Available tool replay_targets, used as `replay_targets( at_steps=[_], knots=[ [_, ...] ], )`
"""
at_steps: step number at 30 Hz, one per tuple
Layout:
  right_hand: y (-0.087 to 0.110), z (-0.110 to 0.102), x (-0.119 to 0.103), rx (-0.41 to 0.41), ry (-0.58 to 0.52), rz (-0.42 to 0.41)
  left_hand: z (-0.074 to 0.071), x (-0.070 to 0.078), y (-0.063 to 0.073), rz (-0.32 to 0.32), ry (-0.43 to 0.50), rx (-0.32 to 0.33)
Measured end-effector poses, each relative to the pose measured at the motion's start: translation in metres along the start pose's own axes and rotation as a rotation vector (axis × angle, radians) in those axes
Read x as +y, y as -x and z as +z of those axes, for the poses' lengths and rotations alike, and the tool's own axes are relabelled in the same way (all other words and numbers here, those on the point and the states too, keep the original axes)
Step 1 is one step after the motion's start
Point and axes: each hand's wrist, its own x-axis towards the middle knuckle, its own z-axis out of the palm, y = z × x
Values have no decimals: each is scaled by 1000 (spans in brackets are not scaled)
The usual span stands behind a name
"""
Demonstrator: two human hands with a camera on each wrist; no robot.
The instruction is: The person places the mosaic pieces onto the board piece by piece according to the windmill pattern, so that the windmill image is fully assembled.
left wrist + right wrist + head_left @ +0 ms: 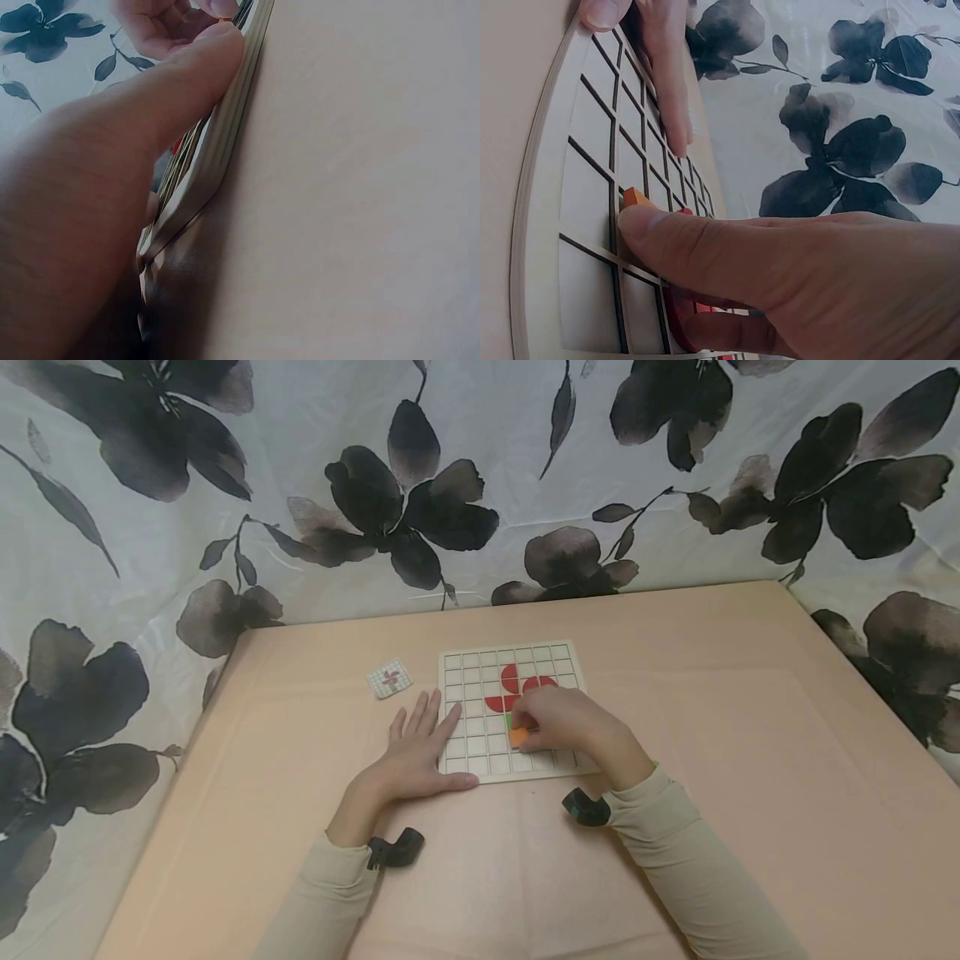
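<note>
A white gridded board (476, 747) lies on the table. My left hand (412, 760) spreads along its left side, fingers straight, with the thumb at the near left corner. The left wrist view has that thumb over the board's thick edge (217, 154). My right hand (566, 722) is over the middle of the grid, pinching a small orange block (517, 737) between thumb and fingers. Red rounded pieces (510, 677) sit in squares just beyond it. A bit of a green piece (508, 722) shows beside the right fingertips, mostly hidden by them.
Left of the board lies a small card (389, 678) printed with a grid and a red flower-like pattern. The peach-coloured table (712, 710) stretches out around the board. Behind it hangs a white cloth (517, 435) with dark flowers. Each wrist carries a black camera mount (397, 849).
</note>
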Motion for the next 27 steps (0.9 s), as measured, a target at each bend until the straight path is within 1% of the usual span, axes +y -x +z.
replay_targets(
  at_steps=[3, 6, 10, 14, 18, 21, 24, 27],
  knots=[
    [3, -2, 3, 22, -7, 20, 2, 0, 0, 6, 6, 0],
    [12, -14, 12, 79, -25, 59, 3, 3, -2, 15, 9, 9],
    [37, -32, 35, 162, -41, 130, 5, 7, -8, 35, 13, 4],
    [66, -37, 60, 199, -4, 157, 0, 8, -8, 29, 17, -10],
    [93, -28, 78, 211, 36, 151, -6, 6, -5, 19, 7, -4],
    [112, -15, 86, 206, 52, 149, -9, 3, -3, 18, -2, -5],
    [127, -1, 92, 203, 84, 151, -8, 2, -3, 17, 3, -7],
    [136, 10, 94, 199, 115, 163, -4, 0, -2, 20, 10, -9]
  ],
)
